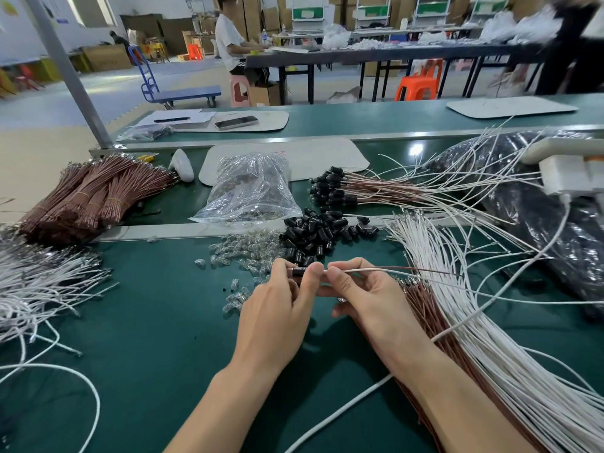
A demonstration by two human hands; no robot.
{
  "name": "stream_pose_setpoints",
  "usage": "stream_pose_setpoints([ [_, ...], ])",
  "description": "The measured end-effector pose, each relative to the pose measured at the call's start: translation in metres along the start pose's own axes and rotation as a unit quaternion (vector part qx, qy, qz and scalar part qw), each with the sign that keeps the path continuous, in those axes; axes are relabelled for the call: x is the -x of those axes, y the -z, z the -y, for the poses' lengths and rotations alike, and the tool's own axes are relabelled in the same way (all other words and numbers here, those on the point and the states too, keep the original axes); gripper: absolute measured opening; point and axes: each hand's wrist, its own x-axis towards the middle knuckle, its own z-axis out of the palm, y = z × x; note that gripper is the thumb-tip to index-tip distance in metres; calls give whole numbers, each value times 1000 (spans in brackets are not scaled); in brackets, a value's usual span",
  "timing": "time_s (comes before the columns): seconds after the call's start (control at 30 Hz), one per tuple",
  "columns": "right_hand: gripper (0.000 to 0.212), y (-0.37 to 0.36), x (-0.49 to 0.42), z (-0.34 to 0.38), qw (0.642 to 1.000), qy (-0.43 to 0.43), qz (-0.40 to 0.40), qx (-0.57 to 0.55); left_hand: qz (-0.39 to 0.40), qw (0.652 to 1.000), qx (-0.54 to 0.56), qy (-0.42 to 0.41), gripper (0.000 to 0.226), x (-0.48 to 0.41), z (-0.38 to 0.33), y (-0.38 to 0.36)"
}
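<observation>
Over the green bench (157, 338), the left hand (281, 305) pinches a small black cap (299, 272). The right hand (362, 292) pinches the white and brown wires (392, 270) beside it.

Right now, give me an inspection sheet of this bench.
Surface: green mat, partly covered.
Job's things: black cap with a wire pair running right from it.
Clutter: loose caps, clear bulbs, bag of bulbs, phone, pen.
Hands: left hand pinches the black cap; right hand pinches the wire pair.
Cables: brown wire bundles left, white wires right, capped wires behind.
Surroundings: seated person, blue trolley, orange stool.
</observation>
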Motion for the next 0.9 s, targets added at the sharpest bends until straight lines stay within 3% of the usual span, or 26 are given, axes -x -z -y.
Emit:
stream_pose_setpoints([
  [0.23, 3, 0, -2, -1, 1000, -18, -3, -25, 58, 995, 76, 1, 47, 0, 3, -1],
  [0.4, 3, 1, -2, -1, 999, -18, 7, -41, 40, 996, 79, -5, 49, 2, 1, 0],
  [0.53, 16, 2, -2, -2, 999, -4, -7, -36, 34, 999, 27, -10, 50, 1, -3, -1],
  [0.7, 2, 1, -1, -1, 1000, 5, -13, -25, 36, 999, 1, -3, 45, 0, -5, -2],
  [0.9, 12, 0, 0, -1, 1000, 11, -11, 6, 34, 999, -13, 10, 54, 0, -6, -3],
])
